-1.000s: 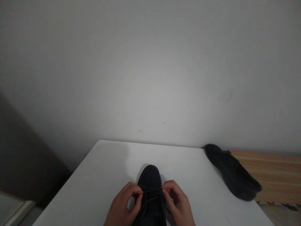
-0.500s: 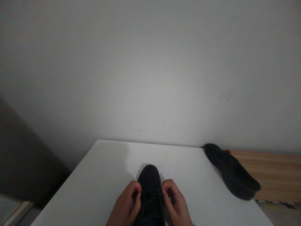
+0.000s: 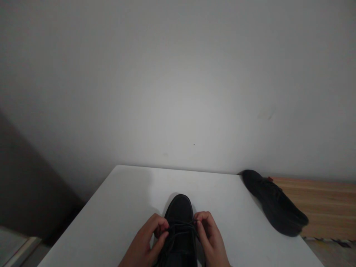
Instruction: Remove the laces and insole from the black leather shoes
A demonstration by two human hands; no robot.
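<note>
Although the black shoe point(image 3: 180, 207) stands sole-down on the white counter point(image 3: 122, 211), toe towards the wall point(image 3: 178, 92), its dark lace point(image 3: 181, 223) is judged the weak point: several strands cross the upper, and uneven tension between the two sides could leave one run slack or twisted. Because the lace is thin and dark against dark material, a fingertip could slip off or catch the wrong strand. Neither hand is seen bracing the sole, so a hard sideways pull could swing the shoe askew. At the shoe's left edge, the left hand point(image 3: 151, 235) is curled, thumb and forefinger narrowly spaced at the lace; whether they nip it cannot be told. At its right edge, the right hand point(image 3: 210, 235) holds the lace in a close pinch of thumb and forefinger. Well to the right of the shoe, a second shoe point(image 3: 268, 202) lies slantwise at the counter's edge, beside a wood-grain panel point(image 3: 328, 207).
</note>
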